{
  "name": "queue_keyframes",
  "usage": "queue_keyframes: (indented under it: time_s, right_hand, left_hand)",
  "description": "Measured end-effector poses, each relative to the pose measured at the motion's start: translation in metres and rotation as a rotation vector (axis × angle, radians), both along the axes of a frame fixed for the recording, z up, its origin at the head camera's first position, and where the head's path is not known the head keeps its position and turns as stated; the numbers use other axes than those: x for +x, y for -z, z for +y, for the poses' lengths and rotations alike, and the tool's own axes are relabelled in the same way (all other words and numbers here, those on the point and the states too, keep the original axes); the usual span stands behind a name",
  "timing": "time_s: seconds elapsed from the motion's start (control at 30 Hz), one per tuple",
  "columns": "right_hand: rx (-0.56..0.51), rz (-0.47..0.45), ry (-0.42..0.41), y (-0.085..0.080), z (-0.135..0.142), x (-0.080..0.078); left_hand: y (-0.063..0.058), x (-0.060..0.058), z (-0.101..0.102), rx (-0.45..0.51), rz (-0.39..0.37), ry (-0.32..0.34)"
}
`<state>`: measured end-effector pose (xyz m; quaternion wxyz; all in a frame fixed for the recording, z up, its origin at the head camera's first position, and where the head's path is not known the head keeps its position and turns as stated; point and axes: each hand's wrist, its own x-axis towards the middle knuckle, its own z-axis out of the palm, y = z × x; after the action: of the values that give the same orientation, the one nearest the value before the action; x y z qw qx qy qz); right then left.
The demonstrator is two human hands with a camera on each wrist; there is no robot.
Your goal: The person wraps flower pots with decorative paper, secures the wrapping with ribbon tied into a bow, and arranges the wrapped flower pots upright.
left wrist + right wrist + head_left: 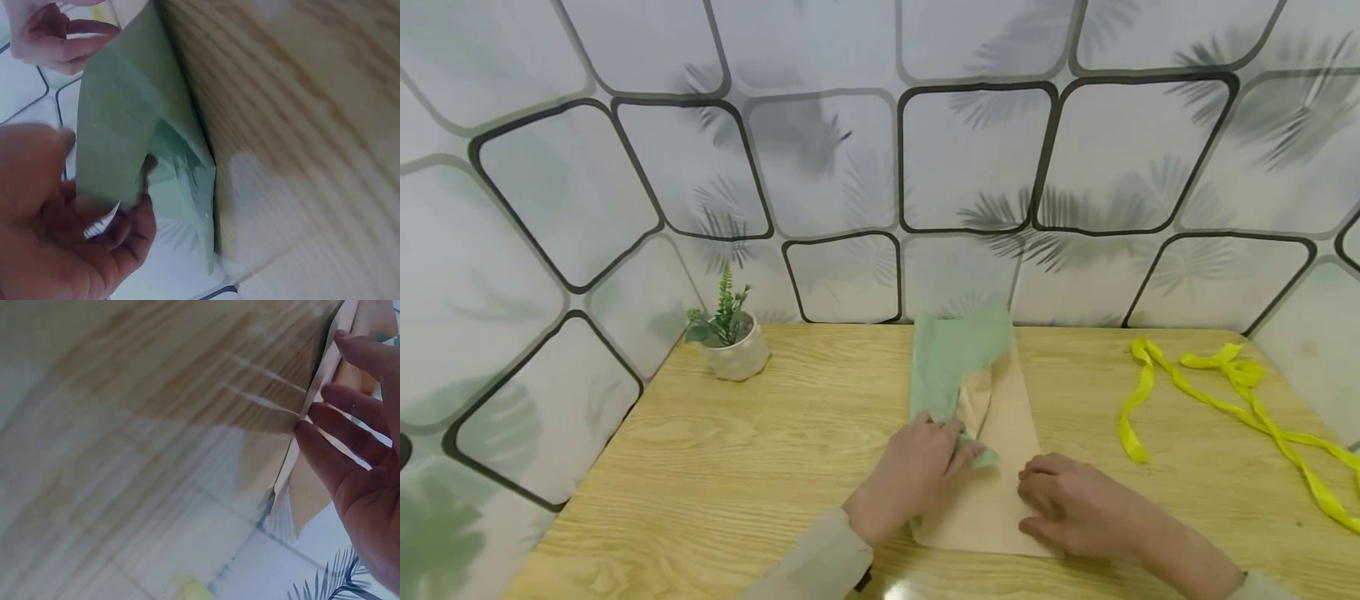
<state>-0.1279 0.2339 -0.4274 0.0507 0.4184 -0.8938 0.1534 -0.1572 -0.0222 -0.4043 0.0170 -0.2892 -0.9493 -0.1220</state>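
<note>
A tall folded sheet of paper, peach on one face (1007,500) and green on the other (936,358), lies before me. My left hand (917,462) holds the green flap on its left side; in the left wrist view the fingers curl behind the lifted green paper (115,125). A crumpled peach fold (975,400) shows just beyond this hand. At the paper's lower right edge is my right hand (1075,504). Up close, its loosely bent fingertips (306,428) touch the peach edge, with the thumb apart from the fingers.
A yellow ribbon (1213,404) trails in loops over the right side of the wooden table (737,492). At the back left stands a small plant in a white pot (737,358). A patterned curtain (835,175) hangs behind the table.
</note>
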Motion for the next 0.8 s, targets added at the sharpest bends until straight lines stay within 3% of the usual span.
queue_keyframes:
  time_s: [0.1,0.2,0.37,0.67,0.8]
  right_hand:
    - [0.020,0.004,0.010,0.000,-0.003,0.002]
    - [0.037,-0.021,0.035,-0.002,-0.005,0.004]
    - [0.053,-0.012,0.058,-0.003,-0.004,0.008]
    - [0.063,-0.057,0.058,-0.002,0.005,0.012]
    - [0.077,-0.055,0.068,-0.001,0.010,0.014]
  left_hand:
    - [0.000,-0.004,-0.005,0.180,-0.011,-0.059]
    - [-0.001,-0.007,-0.010,0.276,0.003,-0.114]
    - [-0.006,-0.009,-0.020,0.261,0.048,-0.153]
    - [-0.011,-0.009,-0.051,0.220,0.087,-0.101]
    - [-0.013,-0.008,-0.063,0.223,0.051,-0.095]
